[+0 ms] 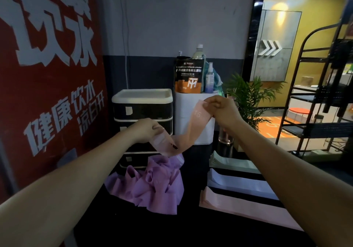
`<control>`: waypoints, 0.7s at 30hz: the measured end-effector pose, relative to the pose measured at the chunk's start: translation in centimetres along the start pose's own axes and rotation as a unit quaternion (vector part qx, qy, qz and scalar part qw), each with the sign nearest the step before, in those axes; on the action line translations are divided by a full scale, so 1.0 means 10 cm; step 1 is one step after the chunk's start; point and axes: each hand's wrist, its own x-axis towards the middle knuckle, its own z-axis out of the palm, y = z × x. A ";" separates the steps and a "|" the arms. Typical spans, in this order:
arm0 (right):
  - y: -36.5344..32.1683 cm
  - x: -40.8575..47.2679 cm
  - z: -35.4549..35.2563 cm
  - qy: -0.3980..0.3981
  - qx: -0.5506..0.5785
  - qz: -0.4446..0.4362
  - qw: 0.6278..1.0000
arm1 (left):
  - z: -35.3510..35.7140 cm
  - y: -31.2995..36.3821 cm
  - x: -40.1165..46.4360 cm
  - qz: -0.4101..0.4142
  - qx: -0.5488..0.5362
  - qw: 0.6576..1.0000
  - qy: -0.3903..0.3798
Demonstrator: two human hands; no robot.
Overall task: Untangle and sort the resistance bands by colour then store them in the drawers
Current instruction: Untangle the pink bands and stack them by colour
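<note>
On the dark tabletop (191, 227), nearest lay a flat pink stack (238, 204) at right, then a pale blue stack (238, 182) and a green stack (229, 163) behind it, with bare strips between. At left sat the tangled purple bands (152, 185). Above them, a pink band (193, 128) hung stretched in the air: the left hand (147, 129) pinched its lower end and the right hand (222, 109) pinched its upper end, each grip clamped on it. Behind stood the drawer unit (142, 113), drawers closed, touching a white box (191, 117) topped by a pouch (188, 75) and a spray bottle (210, 78). A plant (248, 94) crowded the right rear.
</note>
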 end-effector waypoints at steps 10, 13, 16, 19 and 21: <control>-0.43 -0.07 -0.35 0.031 -0.053 -0.093 0.994 | -0.28 0.82 0.06 0.112 -0.248 0.957 0.098; -0.60 -0.07 -0.46 0.035 -0.065 -0.116 0.990 | -0.39 1.19 0.05 0.150 -0.321 0.931 0.085; -0.75 -0.10 -0.61 0.033 -0.067 -0.122 0.990 | -0.43 1.45 0.05 0.163 -0.343 0.922 0.078; -0.78 -0.15 -0.77 0.025 -0.051 -0.102 0.993 | -0.42 1.63 0.03 0.171 -0.373 0.908 0.089; -0.75 -0.20 -0.87 0.025 -0.026 -0.070 0.997 | -0.38 1.71 0.02 0.170 -0.389 0.902 0.084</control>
